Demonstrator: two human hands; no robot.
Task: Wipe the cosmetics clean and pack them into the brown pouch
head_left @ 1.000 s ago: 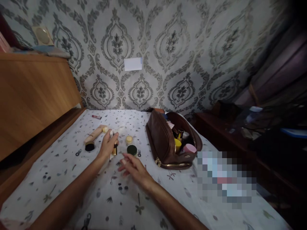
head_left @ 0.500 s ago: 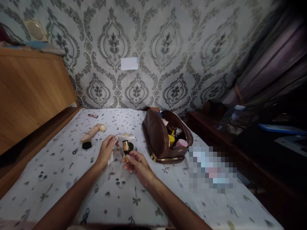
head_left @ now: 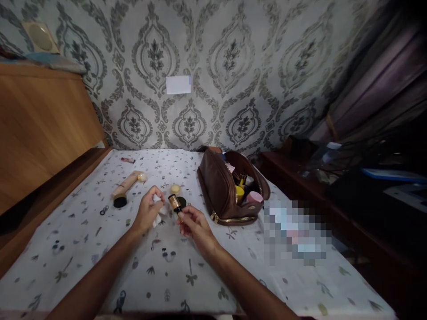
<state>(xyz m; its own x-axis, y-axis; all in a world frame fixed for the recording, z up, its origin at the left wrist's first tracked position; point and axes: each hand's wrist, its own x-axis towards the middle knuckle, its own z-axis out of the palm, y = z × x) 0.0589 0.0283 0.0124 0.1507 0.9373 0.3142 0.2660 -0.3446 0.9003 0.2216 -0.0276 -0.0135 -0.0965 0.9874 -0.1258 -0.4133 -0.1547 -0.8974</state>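
My right hand [head_left: 195, 226] is closed around the narrow end of a small dark bottle [head_left: 175, 203] with a gold label, its wide end tilted up and to the left. Just left of it, my left hand [head_left: 148, 210] grips a crumpled white tissue [head_left: 157, 217], partly hidden by the fingers. Behind the bottle lie a dark round lid [head_left: 182, 201] and a small pale yellow round item [head_left: 175, 188]. To the right stands an unzipped brown toiletry bag [head_left: 216, 186] holding a yellow-topped item, a pink-lidded item and other cosmetics.
On the patterned white sheet [head_left: 167, 275], a beige tube [head_left: 126, 184], a dark-capped jar [head_left: 120, 201] and a small red tube [head_left: 128, 160] lie to the left. A wooden cabinet [head_left: 46, 106] borders the left; dark furniture [head_left: 283, 164] is at right. A blurred-out patch covers something right of the bag.
The tissue, spread out before, is now bunched in my left hand. The bottle has tilted further to the left, and the pale yellow item behind shows more fully.
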